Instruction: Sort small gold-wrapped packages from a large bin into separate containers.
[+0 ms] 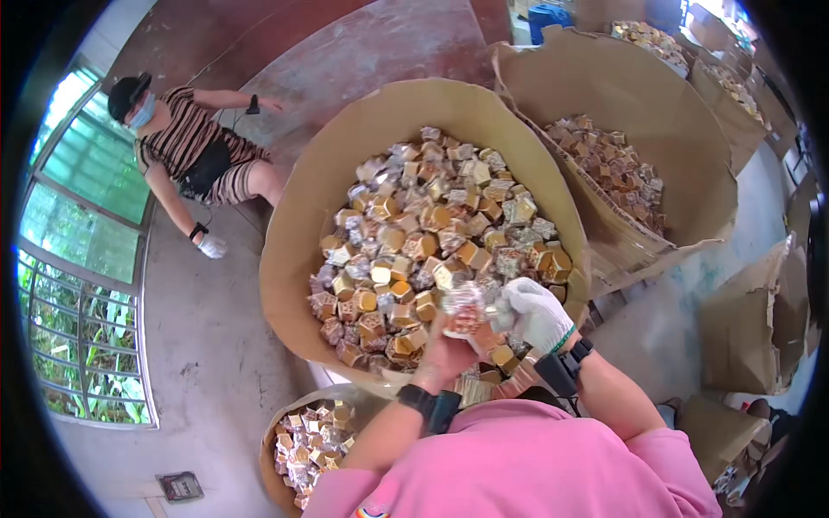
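My bare left hand (446, 352) is closed around a small clear-wrapped jar (465, 309) with a red-and-white pattern, held over the near side of a large round cardboard bin (289, 250). Close beside the jar, on its right, my right hand (534, 312) wears a white glove. Its fingers are bent together at the jar's side; what they pinch is blurred and hidden. Beneath both hands lies a heap of many-sided jars (421, 246) with gold lids, several in crinkled clear wrap.
A second big cardboard bin (699, 173) with similar jars stands at the far right. Near my left side is a smaller bin (269, 449) of jars. A cardboard box (743, 319) is at right. At far left, a masked person (194, 142) in stripes crouches by windows.
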A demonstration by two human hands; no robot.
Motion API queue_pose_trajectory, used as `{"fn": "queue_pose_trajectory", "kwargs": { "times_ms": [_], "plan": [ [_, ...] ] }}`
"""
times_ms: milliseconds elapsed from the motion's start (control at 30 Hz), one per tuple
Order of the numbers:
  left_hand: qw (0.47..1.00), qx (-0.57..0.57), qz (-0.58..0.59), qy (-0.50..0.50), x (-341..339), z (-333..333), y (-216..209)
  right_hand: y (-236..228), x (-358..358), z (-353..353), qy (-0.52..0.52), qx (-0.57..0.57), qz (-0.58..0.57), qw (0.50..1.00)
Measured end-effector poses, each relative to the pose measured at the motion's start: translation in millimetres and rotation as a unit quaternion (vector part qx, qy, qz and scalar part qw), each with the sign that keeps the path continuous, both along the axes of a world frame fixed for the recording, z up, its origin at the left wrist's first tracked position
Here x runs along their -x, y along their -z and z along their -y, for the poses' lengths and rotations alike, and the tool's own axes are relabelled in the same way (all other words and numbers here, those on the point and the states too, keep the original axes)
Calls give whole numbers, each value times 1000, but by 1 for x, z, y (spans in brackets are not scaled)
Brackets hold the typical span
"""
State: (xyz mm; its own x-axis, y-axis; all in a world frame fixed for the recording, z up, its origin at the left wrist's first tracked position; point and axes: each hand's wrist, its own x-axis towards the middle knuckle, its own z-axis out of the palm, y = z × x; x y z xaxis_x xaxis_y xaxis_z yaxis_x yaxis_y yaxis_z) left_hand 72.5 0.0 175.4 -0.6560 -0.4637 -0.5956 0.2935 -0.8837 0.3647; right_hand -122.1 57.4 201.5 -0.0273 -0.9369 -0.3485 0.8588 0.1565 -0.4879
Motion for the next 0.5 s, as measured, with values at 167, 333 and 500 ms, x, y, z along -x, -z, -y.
{"fn": "queue_pose_trajectory", "kwargs": {
  "times_ms": [167,333,500],
  "plan": [
    [994,-42,-100,-28,-30,24,14,29,24,-7,-39,-10,-92,995],
    [990,-101,-92,-16,-28,25,19,21,23,-3,-129,-118,-241,955],
    [997,-31,-30,58,-14,22,-5,26,9,4,-142,-112,-278,943]
  ]
}}
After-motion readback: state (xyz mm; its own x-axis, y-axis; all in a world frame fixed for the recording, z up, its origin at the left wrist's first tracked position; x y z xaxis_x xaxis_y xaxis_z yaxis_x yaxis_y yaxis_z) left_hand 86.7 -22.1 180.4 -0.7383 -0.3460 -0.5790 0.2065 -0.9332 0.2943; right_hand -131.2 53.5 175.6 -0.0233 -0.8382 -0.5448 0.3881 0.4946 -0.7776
